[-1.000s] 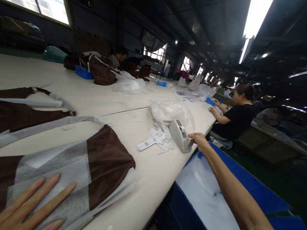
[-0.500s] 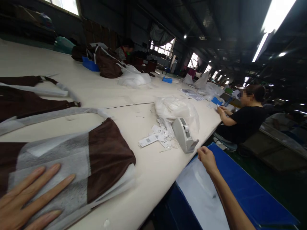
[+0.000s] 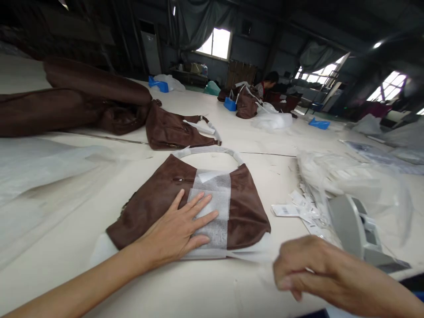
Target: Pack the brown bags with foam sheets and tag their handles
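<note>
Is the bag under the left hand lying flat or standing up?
Lying flat: the brown bag is spread on the table, one broad face up, its handle laid beyond it, the left hand resting palm-down on top.

bright window [image 3: 216, 43], at the back | grey curtain [image 3: 192, 24], hanging partly over it | blue box [image 3: 229, 104], standing far away | white plastic [image 3: 273, 121], lying near this box | one person [image 3: 261, 91], farther behind

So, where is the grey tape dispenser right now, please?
In the head view, the grey tape dispenser is at the right, beside the white tags and beyond the right hand.
</note>
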Tool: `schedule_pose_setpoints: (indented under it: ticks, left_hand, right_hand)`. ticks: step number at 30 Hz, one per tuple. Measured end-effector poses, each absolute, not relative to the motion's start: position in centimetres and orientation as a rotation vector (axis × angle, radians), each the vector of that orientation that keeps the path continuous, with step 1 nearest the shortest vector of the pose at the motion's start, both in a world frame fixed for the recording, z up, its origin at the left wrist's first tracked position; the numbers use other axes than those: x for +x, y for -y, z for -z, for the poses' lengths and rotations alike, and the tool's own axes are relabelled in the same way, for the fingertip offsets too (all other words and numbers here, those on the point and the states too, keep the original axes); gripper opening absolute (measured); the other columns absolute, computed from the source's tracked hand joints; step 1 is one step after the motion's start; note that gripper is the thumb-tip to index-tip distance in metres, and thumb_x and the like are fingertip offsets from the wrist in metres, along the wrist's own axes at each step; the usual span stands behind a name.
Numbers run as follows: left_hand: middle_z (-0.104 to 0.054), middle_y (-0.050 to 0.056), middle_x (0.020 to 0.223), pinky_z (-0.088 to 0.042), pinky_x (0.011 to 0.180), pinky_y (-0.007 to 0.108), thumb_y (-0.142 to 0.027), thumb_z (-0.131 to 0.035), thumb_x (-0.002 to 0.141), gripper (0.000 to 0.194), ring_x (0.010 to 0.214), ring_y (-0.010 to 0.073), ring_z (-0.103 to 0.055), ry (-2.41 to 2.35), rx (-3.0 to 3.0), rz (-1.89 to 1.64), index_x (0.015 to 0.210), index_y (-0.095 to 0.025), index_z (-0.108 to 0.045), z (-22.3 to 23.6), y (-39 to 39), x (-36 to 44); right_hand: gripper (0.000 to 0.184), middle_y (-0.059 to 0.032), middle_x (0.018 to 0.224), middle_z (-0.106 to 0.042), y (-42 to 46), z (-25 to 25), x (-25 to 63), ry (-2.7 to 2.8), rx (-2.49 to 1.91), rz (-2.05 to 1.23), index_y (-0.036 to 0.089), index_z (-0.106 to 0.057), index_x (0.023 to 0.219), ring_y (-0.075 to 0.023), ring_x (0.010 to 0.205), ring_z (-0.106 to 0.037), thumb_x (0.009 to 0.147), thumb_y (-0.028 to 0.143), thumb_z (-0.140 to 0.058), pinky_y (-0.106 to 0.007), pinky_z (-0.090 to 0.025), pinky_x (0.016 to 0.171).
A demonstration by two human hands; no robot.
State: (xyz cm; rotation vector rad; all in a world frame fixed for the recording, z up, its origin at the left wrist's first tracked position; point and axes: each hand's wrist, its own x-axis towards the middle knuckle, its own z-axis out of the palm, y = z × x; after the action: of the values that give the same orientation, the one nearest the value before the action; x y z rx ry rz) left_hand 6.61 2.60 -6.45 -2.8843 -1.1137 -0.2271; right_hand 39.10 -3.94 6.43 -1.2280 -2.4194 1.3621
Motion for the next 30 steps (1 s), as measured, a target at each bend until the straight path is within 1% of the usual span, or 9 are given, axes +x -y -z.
schedule_pose_setpoints:
  ticks: [3, 7, 10, 14, 17, 21, 24, 26, 30]
  left_hand:
    - [-0.022, 0.01, 0.162, -0.001, 0.117, 0.065, -0.061, -0.039, 0.097, 0.059, 0.148, 0.0321, -0.023, 1.101, -2.893, 0.27, 0.151, -0.037, -0.032, 6.5, -2.5, 6.6]
    - [-0.023, 0.011, 0.162, -0.003, 0.117, 0.066, -0.063, -0.038, 0.096, 0.06, 0.148, 0.0329, -0.024, 1.091, -2.893, 0.325, 0.15, -0.037, -0.034, 6.7, -2.5, 6.5]
    - [-0.024, 0.011, 0.161, -0.002, 0.118, 0.065, -0.063, -0.038, 0.096, 0.06, 0.147, 0.0329, -0.026, 1.086, -2.883, 0.369, 0.15, -0.036, -0.036, 6.9, -2.5, 6.4]
    - [-0.026, 0.01, 0.161, 0.001, 0.118, 0.063, -0.063, -0.037, 0.097, 0.06, 0.147, 0.0325, -0.027, 1.059, -2.871, 0.413, 0.151, -0.035, -0.034, 7.0, -2.4, 6.4]
    - [-0.028, 0.01, 0.16, 0.0, 0.118, 0.064, -0.062, -0.037, 0.097, 0.06, 0.147, 0.0327, -0.028, 1.059, -2.866, 0.432, 0.151, -0.036, -0.034, 7.2, -2.5, 6.4]
    - [-0.029, 0.009, 0.16, -0.001, 0.119, 0.064, -0.062, -0.038, 0.097, 0.06, 0.146, 0.0327, -0.029, 1.083, -2.86, 0.444, 0.15, -0.036, -0.035, 7.2, -2.4, 6.4]
    - [-0.029, 0.009, 0.16, -0.002, 0.119, 0.063, -0.063, -0.038, 0.096, 0.06, 0.146, 0.0323, -0.03, 1.074, -2.85, 0.437, 0.15, -0.036, -0.035, 7.2, -2.5, 6.4]
    - [-0.03, 0.009, 0.16, -0.004, 0.119, 0.063, -0.062, -0.04, 0.096, 0.06, 0.144, 0.0324, -0.033, 1.042, -2.821, 0.453, 0.15, -0.037, -0.034, 7.3, -2.6, 6.4]
    - [-0.037, 0.006, 0.157, -0.002, 0.118, 0.064, -0.058, -0.047, 0.095, 0.058, 0.139, 0.0344, -0.04, 0.966, -2.73, 0.574, 0.149, -0.041, -0.037, 8.6, -3.1, 6.4]
  right_hand:
    - [0.021, 0.0042, 0.067, -0.062, -2.7, -6.2, 33.5, 2.733, -0.963, -1.246, 0.023, -0.071, 0.081, -0.0108, 0.061, -0.056, 0.095, 0.022, -0.055, -0.02, -0.039, 0.06]
    - [0.018, 0.0051, 0.059, -0.059, -9.6, -5.1, 29.5, 3.161, -1.025, -0.647, 0.019, -0.069, 0.074, -0.0093, 0.053, -0.046, 0.086, 0.009, -0.063, -0.022, -0.026, 0.052]
    - [0.017, 0.002, 0.07, -0.067, -12.0, -5.2, 27.5, 3.36, -1.02, -0.32, 0.02, -0.071, 0.078, -0.0103, 0.059, -0.053, 0.088, 0.011, -0.061, -0.023, -0.026, 0.052]
    - [0.011, -0.0029, 0.08, -0.073, -12.7, -4.9, 25.4, 3.517, -1.029, -0.068, 0.021, -0.073, 0.086, -0.0158, 0.072, -0.065, 0.088, 0.017, -0.063, -0.023, -0.031, 0.054]
    - [0.004, -0.0064, 0.077, -0.074, -13.3, -3.9, 24.6, 3.477, -1.098, -0.023, 0.019, -0.074, 0.083, -0.0206, 0.076, -0.069, 0.083, 0.02, -0.07, -0.024, -0.04, 0.06]
    - [0.03, -0.0125, 0.076, -0.073, -15.6, -3.5, 26.2, 3.198, -1.389, 0.043, 0.014, -0.071, 0.074, -0.0272, 0.079, -0.069, 0.071, 0.041, -0.083, -0.029, -0.046, 0.069]
    - [0.026, -0.0154, 0.085, -0.073, -15.9, -4.1, 29.0, 2.846, -1.576, 0.159, 0.013, -0.069, 0.087, -0.0256, 0.083, -0.067, 0.089, 0.039, -0.068, -0.029, -0.043, 0.073]
    - [0.022, -0.0119, 0.088, -0.072, -14.0, -4.0, 31.1, 2.655, -1.62, 0.131, 0.015, -0.067, 0.093, -0.0211, 0.083, -0.066, 0.098, 0.032, -0.054, -0.027, -0.041, 0.074]
    - [0.022, -0.0028, 0.087, -0.071, -6.0, -2.0, 34.7, 2.507, -1.564, -0.169, 0.02, -0.066, 0.09, -0.0154, 0.081, -0.063, 0.099, 0.033, -0.051, -0.023, -0.041, 0.074]
